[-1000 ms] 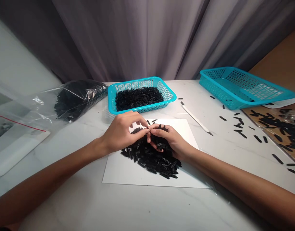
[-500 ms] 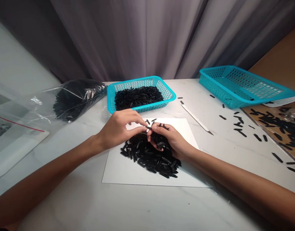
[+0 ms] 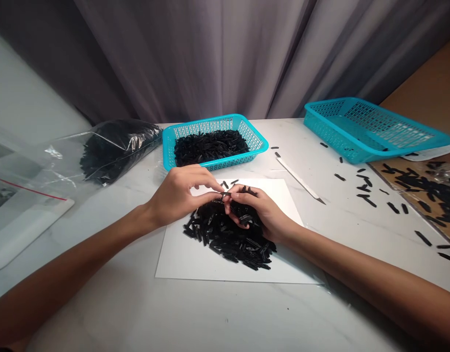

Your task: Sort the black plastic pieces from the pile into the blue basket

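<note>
One black piece (image 3: 225, 193) is pinched by two hands, the left hand (image 3: 181, 194) and the right hand (image 3: 266, 209), with uncounted others cupped in the right. One pile (image 3: 232, 244) lies below on one white sheet (image 3: 181, 266); two turquoise baskets (image 3: 166, 149) and one clear bag (image 3: 113, 151) are placed beyond.

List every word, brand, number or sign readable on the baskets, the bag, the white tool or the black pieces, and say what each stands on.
No readable text anywhere.
Clear bag: a red line, no legible lettering.
White tool: nothing legible.
Blue baskets: no lettering visible.
Black pieces: pale streaks, too small to tell print from glare.
</note>
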Motion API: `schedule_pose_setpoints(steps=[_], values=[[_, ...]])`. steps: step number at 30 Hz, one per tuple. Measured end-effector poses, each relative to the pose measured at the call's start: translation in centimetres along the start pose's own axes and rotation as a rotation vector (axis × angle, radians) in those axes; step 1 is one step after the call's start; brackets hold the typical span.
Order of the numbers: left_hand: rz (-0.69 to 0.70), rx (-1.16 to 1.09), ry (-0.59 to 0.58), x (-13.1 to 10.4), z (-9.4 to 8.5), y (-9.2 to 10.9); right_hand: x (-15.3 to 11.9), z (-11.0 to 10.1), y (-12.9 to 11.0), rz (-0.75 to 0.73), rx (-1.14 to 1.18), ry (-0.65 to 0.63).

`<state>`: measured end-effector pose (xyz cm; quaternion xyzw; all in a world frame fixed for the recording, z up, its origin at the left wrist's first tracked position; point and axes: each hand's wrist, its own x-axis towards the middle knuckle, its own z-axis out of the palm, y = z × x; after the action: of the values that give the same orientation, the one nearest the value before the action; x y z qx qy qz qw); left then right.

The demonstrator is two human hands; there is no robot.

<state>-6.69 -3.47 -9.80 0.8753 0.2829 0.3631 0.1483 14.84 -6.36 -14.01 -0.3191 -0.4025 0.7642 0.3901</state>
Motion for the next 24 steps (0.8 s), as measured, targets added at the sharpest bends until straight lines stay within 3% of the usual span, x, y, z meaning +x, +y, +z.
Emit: schedule_pose_setpoints(steps=[16,21,24], values=[[-0.01,0.012,-0.025,0.2,0.0,-0.1,0.1,0.0,-0.1,0.006,-0.014,0.003],[-0.256,0.409,0.344,0.4,-2.2,-4.1,0.1,0.1,-0.2,0.009,-0.022,-0.006],[-0.329,0.514,0.258,0.4,-3.3,-6.0,0.1,0.2,-0.3,0.024,-0.024,0.01]])
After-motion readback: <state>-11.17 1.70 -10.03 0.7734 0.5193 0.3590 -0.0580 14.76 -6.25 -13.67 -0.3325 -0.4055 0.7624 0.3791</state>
